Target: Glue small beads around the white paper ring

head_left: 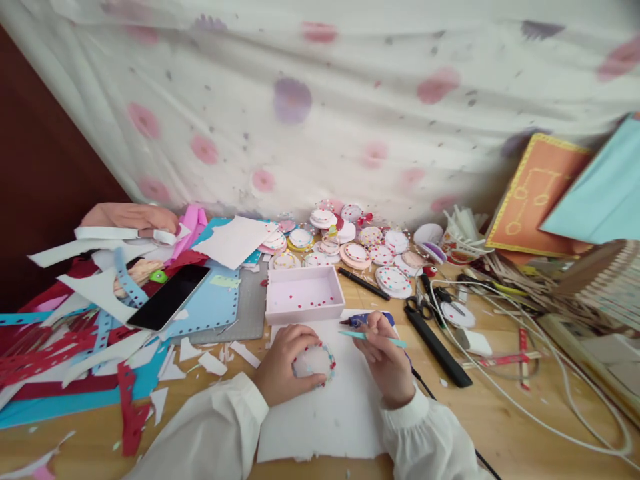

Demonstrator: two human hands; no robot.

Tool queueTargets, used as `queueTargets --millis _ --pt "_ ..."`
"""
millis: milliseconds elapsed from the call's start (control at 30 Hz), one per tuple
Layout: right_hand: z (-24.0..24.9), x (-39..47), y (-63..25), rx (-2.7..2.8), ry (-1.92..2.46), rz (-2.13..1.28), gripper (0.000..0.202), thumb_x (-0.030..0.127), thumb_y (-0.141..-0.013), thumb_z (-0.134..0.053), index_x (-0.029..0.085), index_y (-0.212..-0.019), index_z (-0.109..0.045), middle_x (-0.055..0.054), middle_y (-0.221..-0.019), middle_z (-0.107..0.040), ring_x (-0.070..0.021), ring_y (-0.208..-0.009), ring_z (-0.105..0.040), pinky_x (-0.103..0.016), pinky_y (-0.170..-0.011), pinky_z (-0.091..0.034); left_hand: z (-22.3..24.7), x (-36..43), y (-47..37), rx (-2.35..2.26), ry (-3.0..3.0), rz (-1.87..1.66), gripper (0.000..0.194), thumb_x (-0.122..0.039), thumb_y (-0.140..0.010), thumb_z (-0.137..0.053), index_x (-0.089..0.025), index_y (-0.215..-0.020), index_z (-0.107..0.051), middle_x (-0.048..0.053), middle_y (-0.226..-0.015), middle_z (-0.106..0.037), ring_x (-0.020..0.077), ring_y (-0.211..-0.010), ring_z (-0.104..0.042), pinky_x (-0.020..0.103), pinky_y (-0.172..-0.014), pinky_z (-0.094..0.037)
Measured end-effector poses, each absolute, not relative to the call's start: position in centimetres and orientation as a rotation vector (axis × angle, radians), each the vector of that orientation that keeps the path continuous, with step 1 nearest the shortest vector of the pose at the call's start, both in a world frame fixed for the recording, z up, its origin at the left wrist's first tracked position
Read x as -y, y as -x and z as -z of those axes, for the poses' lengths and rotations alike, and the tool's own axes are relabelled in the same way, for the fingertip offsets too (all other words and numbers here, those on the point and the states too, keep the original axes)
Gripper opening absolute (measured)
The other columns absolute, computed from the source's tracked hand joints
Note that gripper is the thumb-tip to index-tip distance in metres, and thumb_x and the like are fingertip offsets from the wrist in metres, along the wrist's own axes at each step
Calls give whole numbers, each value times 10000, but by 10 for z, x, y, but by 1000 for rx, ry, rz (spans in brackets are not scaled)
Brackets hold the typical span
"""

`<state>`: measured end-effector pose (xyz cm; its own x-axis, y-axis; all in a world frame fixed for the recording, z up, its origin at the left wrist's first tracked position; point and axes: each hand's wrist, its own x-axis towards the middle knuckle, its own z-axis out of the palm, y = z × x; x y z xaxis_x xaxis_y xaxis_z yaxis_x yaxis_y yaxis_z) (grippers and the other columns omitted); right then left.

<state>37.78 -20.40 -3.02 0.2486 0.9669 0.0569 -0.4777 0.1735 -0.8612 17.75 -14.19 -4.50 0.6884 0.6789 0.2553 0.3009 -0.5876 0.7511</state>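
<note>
L hand (287, 363) has the bead-edged disc (313, 362), whitish w/ red + blue beads round its rim; fingers (300, 337) curved partway open round its far edge, thumb at the near edge, so it's gripped by the rim. Disc sits over the white sheet (325, 427) on the worktop (500, 427), approx. centre, just in front of the pink box (305, 315); can't tell if it touches the sheet. R hand (385, 357) pinches a slim turquoise stick (351, 334), fingers closed on it, tip pointing L toward the disc but apart from it. Box is open-topped, a few small red beads (312, 304) on its floor. Just behind R hand: blue tool (357, 320) w/ dark nozzle, maybe a glue gun. Black pen (364, 284) lies R of box; beaded discs (393, 282) piled behind, up to the floral curtain (240, 100). L side: phone (169, 298) on paper scraps (95, 297), grey mat (251, 310) beside box. R side: scissors (424, 308), black bar (440, 350), white cable (493, 393), paper cup (457, 252) w/ white sticks.
</note>
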Motion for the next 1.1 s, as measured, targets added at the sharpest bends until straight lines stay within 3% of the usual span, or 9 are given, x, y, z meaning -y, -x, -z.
queueTargets --millis 233,300,367,433,700,967,1100 --pt "23 206 -377 860 878 -1117 168 334 -853 -580 229 -855 -449 95 -549 -276 -91 -472 -234 -250 -494 -207 46 137 -171 -663 -1987 -782 843 -615 -573 -775 -211 -1274 -537 154 -1312 -487 341 -1228 -443 493 -1038 -362" --pt "18 210 -377 993 931 -1102 169 342 -866 -585 229 -855 -460 74 -584 -358 -101 -510 -321 -250 -509 -250 43 136 -169 -645 -1827 -896 689 -605 -671 -710 -203 -1214 -581 144 -1257 -516 314 -1172 -489 451 -976 -415" --pt "11 214 -376 1159 1019 -1039 140 320 -874 -592 228 -865 -486 37 -682 -453 -116 -595 -414 -256 -552 -318 38 135 -167 -669 -1657 -968 438 -537 -784 -635 -193 -1053 -658 111 -1098 -577 261 -1035 -555 392 -884 -456" --pt "3 218 -372 1333 1089 -937 92 278 -880 -590 229 -881 -511 4 -783 -499 -135 -690 -474 -271 -624 -382 33 135 -166 -695 -1530 -971 317 -477 -822 -613 -181 -902 -692 81 -960 -594 224 -930 -575 354 -836 -460" --pt "-10 217 -356 1817 1159 -719 53 199 -872 -572 221 -915 -550 -35 -811 -587 -160 -702 -540 -290 -640 -453 22 139 -168 -738 -1387 -919 298 -454 -747 -687 -163 -696 -645 35 -775 -581 184 -771 -547 313 -748 -451" --pt "-7 194 -368 1750 1186 -598 47 218 -870 -596 229 -898 -560 -18 -779 -595 -162 -701 -550 -285 -641 -437 26 132 -165 -853 -1328 -1020 269 -419 -839 -604 -162 -759 -606 5 -705 -532 154 -719 -504 275 -719 -421" --pt "-14 171 -369 1711 1274 -507 71 237 -901 -546 237 -971 -534 -50 -911 -594 -195 -839 -559 -331 -761 -437 28 133 -167 -752 -1120 -993 273 -401 -868 -589 -158 -749 -561 -26 -641 -503 96 -582 -451 226 -606 -388"
